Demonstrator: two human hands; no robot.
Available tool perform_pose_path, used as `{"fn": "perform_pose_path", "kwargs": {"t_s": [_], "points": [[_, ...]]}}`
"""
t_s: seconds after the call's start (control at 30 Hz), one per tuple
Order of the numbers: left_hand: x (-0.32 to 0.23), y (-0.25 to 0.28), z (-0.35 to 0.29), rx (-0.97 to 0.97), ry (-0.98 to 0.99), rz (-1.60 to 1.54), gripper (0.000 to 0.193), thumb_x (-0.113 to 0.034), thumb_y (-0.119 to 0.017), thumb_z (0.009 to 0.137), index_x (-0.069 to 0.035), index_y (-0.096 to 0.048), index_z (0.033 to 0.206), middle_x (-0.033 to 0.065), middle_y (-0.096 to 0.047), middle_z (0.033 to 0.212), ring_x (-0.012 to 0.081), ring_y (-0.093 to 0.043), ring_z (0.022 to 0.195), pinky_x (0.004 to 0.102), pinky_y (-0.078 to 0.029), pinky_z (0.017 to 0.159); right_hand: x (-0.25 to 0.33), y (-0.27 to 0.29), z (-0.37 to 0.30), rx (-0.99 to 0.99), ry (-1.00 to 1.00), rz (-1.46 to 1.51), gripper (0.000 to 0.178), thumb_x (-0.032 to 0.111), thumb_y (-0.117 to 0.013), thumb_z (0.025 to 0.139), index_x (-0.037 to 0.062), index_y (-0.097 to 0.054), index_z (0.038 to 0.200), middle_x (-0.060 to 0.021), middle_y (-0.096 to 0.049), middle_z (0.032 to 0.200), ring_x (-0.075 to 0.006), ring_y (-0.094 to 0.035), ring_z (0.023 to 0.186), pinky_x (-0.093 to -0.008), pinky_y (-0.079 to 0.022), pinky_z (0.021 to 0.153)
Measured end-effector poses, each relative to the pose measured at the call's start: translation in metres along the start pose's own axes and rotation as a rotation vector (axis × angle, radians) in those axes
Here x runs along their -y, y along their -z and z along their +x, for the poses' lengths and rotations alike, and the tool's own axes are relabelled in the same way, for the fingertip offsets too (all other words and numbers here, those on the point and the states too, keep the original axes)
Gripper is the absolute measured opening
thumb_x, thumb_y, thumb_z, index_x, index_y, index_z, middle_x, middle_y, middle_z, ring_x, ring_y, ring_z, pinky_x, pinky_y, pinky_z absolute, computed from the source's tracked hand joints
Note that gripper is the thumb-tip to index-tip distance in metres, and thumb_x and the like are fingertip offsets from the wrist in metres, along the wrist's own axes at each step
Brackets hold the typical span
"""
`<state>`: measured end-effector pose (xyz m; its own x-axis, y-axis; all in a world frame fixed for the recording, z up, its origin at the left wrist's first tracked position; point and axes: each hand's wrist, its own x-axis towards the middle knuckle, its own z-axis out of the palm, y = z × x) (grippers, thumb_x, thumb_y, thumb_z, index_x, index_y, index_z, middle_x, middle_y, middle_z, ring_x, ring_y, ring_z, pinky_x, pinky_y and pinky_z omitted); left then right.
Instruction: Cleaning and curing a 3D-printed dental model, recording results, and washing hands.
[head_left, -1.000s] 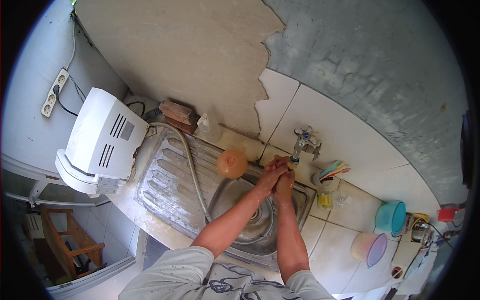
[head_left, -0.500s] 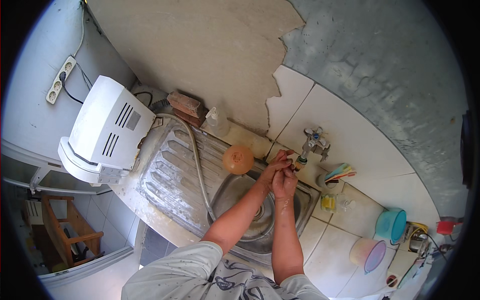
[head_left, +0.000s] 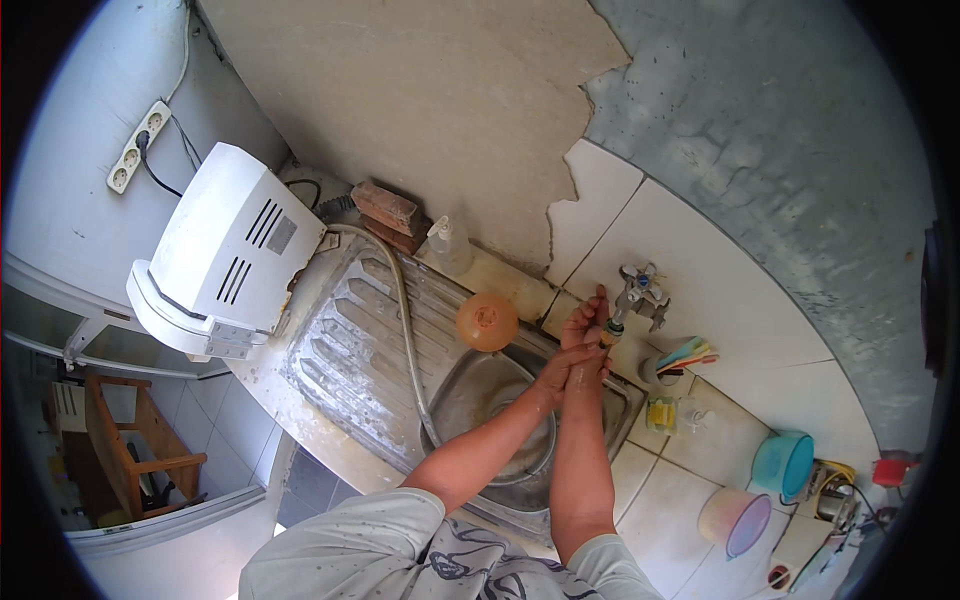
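Note:
Over the steel sink (head_left: 630, 425), my right hand (head_left: 584, 326) is raised under the tap (head_left: 640, 292), palm up with its fingers apart and nothing held. Foam or water shows on that forearm. My left hand (head_left: 570, 370) is wrapped round the right wrist, just below the tap's spout. Part of the left fingers is hidden behind the wrist. To the left of the hands, an orange round bowl or ball (head_left: 487, 322) rests at the rim of the basin. A grey hose (head_left: 403, 300) runs across the ribbed drainboard (head_left: 345, 330) into the basin.
On the left stands a white appliance (head_left: 235, 240). Bricks (head_left: 390, 215) and a clear pump bottle (head_left: 450, 245) line the back wall. Right of the sink are a cup of coloured brushes (head_left: 683, 358), a yellow sponge (head_left: 661, 414), a teal tub (head_left: 783, 465) and a pale tub (head_left: 735, 520).
My left hand has slid from the right hand down to its wrist. The right hand has reached further up under the tap, its fingers more spread. The whole view has shifted slightly.

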<state>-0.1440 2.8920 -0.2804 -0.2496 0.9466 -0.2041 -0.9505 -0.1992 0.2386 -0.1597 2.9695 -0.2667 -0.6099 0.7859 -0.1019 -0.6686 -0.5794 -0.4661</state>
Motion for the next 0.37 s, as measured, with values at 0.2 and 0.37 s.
{"fn": "perform_pose_path", "kwargs": {"t_s": [0.2,0.37], "points": [[-0.023,0.001,0.018,0.233,-0.125,0.059,0.053,-0.030,-0.068,0.093,-0.013,-0.047,0.139,0.0108,-0.050,0.132,0.0189,-0.050,0.121,0.0354,-0.040,0.099,0.012,-0.003,-0.053,-0.189,-0.041,0.228,0.038,0.011,-0.051,0.098,-0.0076,-0.048,0.132,-0.0159,-0.062,0.110,-0.0236,-0.062,0.098,-0.0322,-0.052,0.092],[0.014,0.008,0.021,-0.312,-0.156,0.117,0.056,-0.025,-0.070,0.093,-0.013,-0.043,0.140,0.0062,-0.054,0.120,0.0250,-0.060,0.103,0.0364,-0.051,0.090,0.037,0.015,-0.052,0.058,-0.195,-0.503,0.036,0.012,-0.045,0.103,-0.0085,-0.047,0.132,-0.0248,-0.062,0.120,-0.0294,-0.062,0.113,-0.0341,-0.050,0.103]]}}
